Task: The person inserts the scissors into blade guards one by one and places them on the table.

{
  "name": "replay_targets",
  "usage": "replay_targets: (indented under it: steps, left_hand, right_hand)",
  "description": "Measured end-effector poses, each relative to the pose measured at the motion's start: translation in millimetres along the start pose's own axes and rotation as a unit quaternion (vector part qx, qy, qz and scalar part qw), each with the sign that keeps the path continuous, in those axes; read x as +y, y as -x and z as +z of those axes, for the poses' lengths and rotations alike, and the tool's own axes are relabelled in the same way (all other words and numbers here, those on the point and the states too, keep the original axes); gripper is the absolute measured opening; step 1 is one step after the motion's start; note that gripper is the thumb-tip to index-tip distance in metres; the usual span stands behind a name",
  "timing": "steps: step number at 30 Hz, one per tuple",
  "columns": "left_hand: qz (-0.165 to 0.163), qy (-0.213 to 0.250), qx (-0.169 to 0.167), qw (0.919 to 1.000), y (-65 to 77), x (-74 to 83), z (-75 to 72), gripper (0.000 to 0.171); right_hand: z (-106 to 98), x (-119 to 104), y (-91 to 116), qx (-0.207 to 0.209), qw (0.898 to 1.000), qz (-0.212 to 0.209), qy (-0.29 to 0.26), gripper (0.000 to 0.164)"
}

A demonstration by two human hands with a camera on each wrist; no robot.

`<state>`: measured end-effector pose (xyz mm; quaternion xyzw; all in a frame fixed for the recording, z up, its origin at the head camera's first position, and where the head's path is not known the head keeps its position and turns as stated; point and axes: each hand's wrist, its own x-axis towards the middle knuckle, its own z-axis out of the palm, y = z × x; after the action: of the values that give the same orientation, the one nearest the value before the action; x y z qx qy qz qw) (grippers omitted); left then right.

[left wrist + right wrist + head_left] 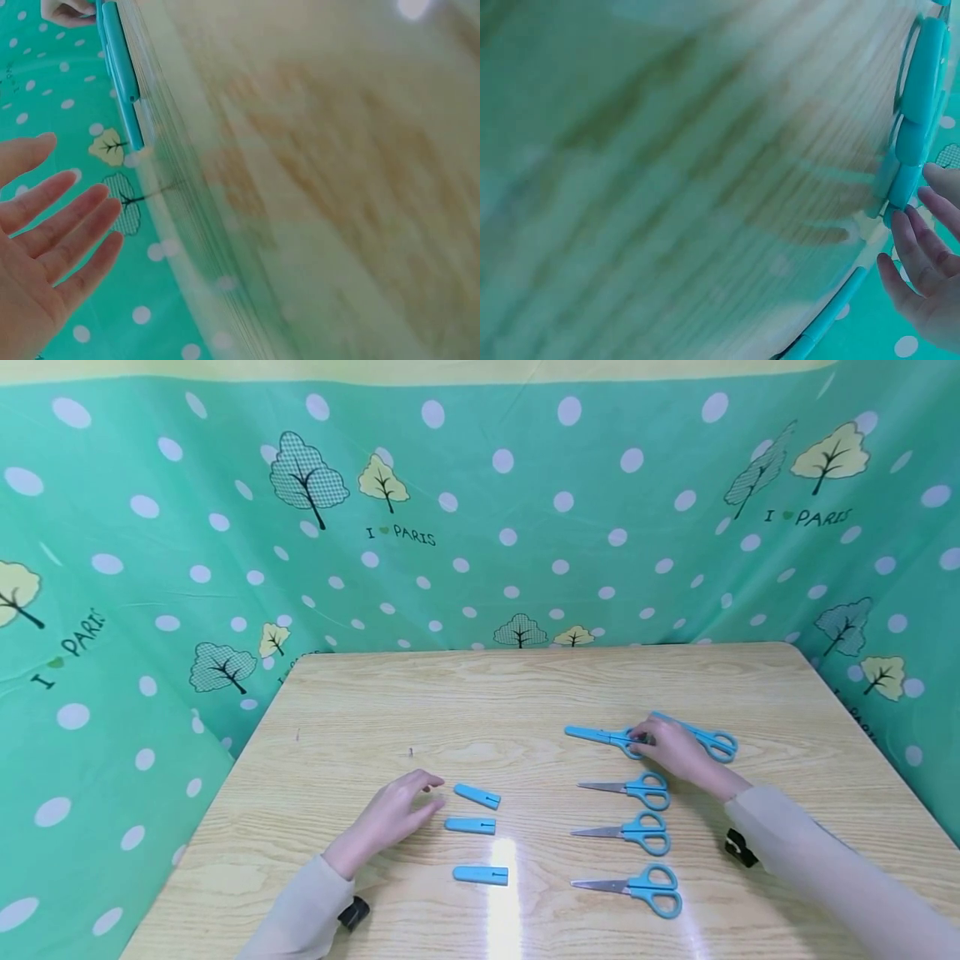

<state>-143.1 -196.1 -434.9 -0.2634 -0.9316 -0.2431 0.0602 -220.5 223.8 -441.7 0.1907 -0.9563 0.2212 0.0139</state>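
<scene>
My left hand [393, 810] hovers over the table, fingers loosely spread and holding nothing, just left of three blue scissor covers [470, 826]. In the left wrist view its fingers [79, 232] are apart. At the back right my right hand [670, 747] is at the handles of blue scissors with a covered blade [592, 733]. In the right wrist view its fingertips [900, 217] overlap the blue handle, fingers only slightly bent. Another covered pair of scissors [720, 743] lies behind that hand, partly hidden by it.
Three scissors with bare blades, one the middle pair [651, 833], lie in a column in front of the right hand, tips pointing left. All lie on a wood-grain table [360, 710]. A green dotted curtain [465, 568] hangs behind and beside it.
</scene>
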Motion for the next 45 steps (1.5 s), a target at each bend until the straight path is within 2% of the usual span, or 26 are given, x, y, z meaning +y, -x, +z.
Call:
replay_targets:
  steps: [13, 19, 28, 32, 36, 41, 45]
  left_hand:
    - [0.017, -0.004, -0.010, 0.9998, -8.5, 2.1, 0.2, 0.027]
    - [0.024, -0.003, -0.028, 0.9993, -15.0, 4.1, -0.1, 0.028]
    - [0.011, -0.009, -0.055, 0.9984, -22.0, 7.3, 1.7, 0.029]
    - [0.017, -0.010, -0.065, 0.9977, -26.0, 9.3, 2.5, 0.030]
    - [0.030, -0.009, -0.075, 0.9967, -29.9, 11.2, 3.4, 0.030]
    - [0.032, -0.014, -0.096, 0.9948, -33.7, 13.2, 5.2, 0.030]
    - [0.036, -0.019, -0.107, 0.9935, -36.6, 15.6, 6.8, 0.031]
  right_hand:
    - [-6.7, -6.0, 12.0, 0.008, 1.000, 0.002, -0.014, 0.016]
    - [-9.7, -8.0, 16.1, 0.009, 1.000, -0.014, -0.013, 0.013]
    - [-11.0, -12.1, 27.6, 0.017, 0.999, -0.042, -0.010, 0.015]
    - [-11.6, -15.0, 32.1, 0.019, 0.999, -0.050, -0.006, 0.014]
    - [-12.2, -17.3, 36.2, 0.013, 0.998, -0.058, 0.000, 0.013]
    - [-14.9, -20.1, 40.7, -0.010, 0.999, -0.047, -0.003, 0.015]
    - [-15.9, -22.0, 44.6, -0.015, 0.998, -0.056, 0.004, 0.017]
